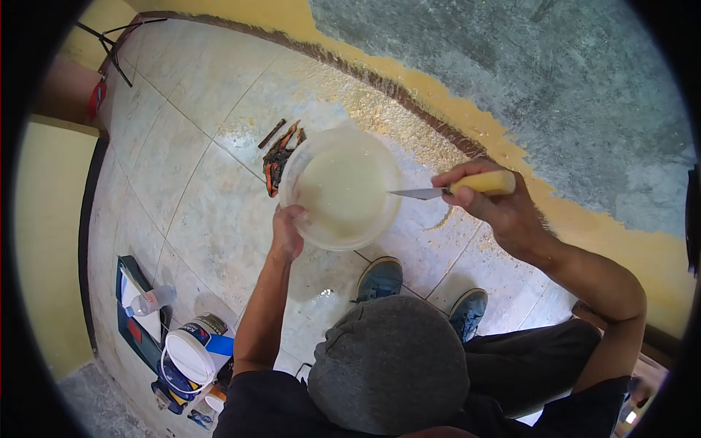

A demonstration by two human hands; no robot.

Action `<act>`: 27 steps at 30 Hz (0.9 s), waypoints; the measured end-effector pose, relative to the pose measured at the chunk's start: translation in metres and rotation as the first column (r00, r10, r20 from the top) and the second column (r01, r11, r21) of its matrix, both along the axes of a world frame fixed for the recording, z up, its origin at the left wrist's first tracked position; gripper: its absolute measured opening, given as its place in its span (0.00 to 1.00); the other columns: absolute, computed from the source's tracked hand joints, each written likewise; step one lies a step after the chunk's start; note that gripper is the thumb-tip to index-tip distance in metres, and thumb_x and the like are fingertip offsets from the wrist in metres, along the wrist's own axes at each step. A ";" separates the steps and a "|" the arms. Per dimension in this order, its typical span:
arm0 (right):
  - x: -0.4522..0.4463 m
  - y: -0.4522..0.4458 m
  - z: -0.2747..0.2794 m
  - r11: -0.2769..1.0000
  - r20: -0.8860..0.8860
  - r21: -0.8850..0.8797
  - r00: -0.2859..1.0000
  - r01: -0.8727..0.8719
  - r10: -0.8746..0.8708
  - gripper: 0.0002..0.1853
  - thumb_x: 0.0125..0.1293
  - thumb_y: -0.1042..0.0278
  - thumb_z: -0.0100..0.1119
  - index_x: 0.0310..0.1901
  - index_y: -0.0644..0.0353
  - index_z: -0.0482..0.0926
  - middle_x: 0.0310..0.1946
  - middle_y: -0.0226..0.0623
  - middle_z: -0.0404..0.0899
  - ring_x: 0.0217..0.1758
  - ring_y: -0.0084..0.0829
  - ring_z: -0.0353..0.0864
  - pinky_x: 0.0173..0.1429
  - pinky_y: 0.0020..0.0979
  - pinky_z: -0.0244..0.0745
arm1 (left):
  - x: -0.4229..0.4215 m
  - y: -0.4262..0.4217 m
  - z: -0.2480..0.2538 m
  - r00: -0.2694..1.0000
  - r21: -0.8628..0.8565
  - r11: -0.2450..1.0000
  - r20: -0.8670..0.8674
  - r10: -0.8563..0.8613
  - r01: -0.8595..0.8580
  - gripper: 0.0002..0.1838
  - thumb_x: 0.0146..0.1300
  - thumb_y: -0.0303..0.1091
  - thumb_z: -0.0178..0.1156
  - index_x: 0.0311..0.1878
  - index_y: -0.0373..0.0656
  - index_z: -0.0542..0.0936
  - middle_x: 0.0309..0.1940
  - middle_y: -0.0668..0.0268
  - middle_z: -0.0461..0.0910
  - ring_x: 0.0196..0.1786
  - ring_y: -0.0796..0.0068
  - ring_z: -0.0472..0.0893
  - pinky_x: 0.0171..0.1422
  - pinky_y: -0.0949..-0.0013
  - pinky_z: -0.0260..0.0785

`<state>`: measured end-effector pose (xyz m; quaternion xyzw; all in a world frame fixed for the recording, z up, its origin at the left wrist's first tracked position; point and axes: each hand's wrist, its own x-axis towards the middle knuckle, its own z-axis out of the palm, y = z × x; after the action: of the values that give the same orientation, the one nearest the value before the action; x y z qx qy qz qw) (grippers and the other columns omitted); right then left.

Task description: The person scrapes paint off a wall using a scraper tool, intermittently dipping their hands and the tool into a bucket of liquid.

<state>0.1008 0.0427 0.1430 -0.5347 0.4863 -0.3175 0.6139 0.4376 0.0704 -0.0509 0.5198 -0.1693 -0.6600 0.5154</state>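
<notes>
My left hand [287, 232] grips the lower left rim of a round, translucent plastic tub [395, 169], its thumb over the edge. Inside the tub lies a pale, whitish liquid or paste [349, 191]. To the right, my right hand [504, 212] is closed around the yellow handle of a putty knife [482, 184]. The pointed metal blade is aimed left, its tip at the tub's right rim; I cannot tell whether it touches. Just left of the tub, a crumpled dark and orange rag [280, 162] rests on the floor, partly hidden by the tub.
Yellow flakes [380, 109] litter the tiles along the wall, whose paint is partly stripped to grey [584, 109]. At lower left stand a white-lidded paint bucket [191, 355], a plastic bottle [152, 300] and a dark green case [135, 274]. My shoes [380, 279] are below the tub.
</notes>
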 end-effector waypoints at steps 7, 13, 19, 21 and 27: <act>0.027 -0.022 -0.046 0.994 -0.138 0.075 0.988 0.077 -0.066 0.11 0.72 0.60 0.66 0.44 0.59 0.84 0.38 0.29 0.85 0.42 0.22 0.81 0.49 0.29 0.77 | -0.056 -0.005 0.002 0.997 -0.087 0.993 -0.001 -0.077 0.077 0.42 0.49 0.27 0.53 0.74 0.34 0.66 0.65 0.55 0.77 0.66 0.62 0.76 0.72 0.61 0.67; 0.045 -0.037 -0.098 0.994 -0.399 0.036 0.910 -0.104 0.109 0.16 0.69 0.56 0.67 0.43 0.63 0.84 0.35 0.37 0.86 0.41 0.33 0.85 0.49 0.36 0.78 | -0.111 -0.004 0.001 0.987 -0.109 0.982 -0.045 -0.158 0.152 0.39 0.53 0.25 0.53 0.74 0.33 0.64 0.64 0.54 0.75 0.66 0.62 0.75 0.71 0.62 0.66; 0.034 -0.042 -0.131 0.895 -0.771 -0.091 0.599 -0.436 0.214 0.21 0.66 0.49 0.67 0.46 0.60 0.86 0.36 0.50 0.86 0.45 0.51 0.85 0.52 0.48 0.77 | -0.119 -0.005 0.016 0.974 -0.086 0.971 0.001 -0.225 0.224 0.40 0.57 0.26 0.59 0.75 0.35 0.61 0.65 0.51 0.73 0.70 0.58 0.72 0.75 0.59 0.61; 0.027 -0.041 -0.103 0.946 -0.688 -0.027 0.693 -0.324 0.217 0.21 0.66 0.48 0.67 0.46 0.60 0.86 0.36 0.49 0.86 0.43 0.51 0.85 0.50 0.45 0.78 | -0.121 0.001 0.017 0.897 -0.210 0.954 0.429 -0.105 0.212 0.40 0.57 0.27 0.61 0.75 0.36 0.61 0.65 0.49 0.73 0.72 0.55 0.70 0.77 0.57 0.59; 0.001 -0.021 -0.060 0.994 -0.408 0.024 0.907 -0.108 0.108 0.16 0.67 0.56 0.70 0.46 0.61 0.86 0.40 0.37 0.88 0.42 0.30 0.86 0.49 0.32 0.79 | -0.150 -0.018 0.061 0.476 -0.475 0.490 0.869 0.132 0.731 0.41 0.58 0.29 0.70 0.75 0.41 0.64 0.62 0.46 0.77 0.65 0.45 0.76 0.65 0.56 0.70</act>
<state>0.1020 0.0222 0.0830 -0.6152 0.5735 -0.1641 0.5155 0.2874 0.0523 0.0100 0.4134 -0.7755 -0.2638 0.3976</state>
